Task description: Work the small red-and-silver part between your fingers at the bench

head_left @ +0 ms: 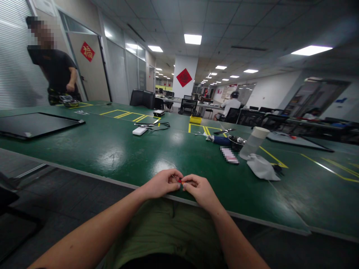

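Step in hand, judged: fine fingertip work. Left hand (pixel 163 184) and right hand (pixel 201 188): each grip pinching a small red-and-orange piece (pixel 181 181) between them, at tabletop (pixel 106 153) near edge. Next move likely calls for steady, opposed fingertips. Metal bowl (pixel 242 141): dark contents, unidentified.

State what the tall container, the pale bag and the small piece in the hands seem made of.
Tall container: probably plastic, smooth, judging by its cloudy, translucent wall.
Pale bag: thin cloth or soft plastic, fairly matte, from its creases and slumped shape.
Small piece between the left hand and right hand: perhaps plastic, from its bright red and orange; too hidden to tell the finish.
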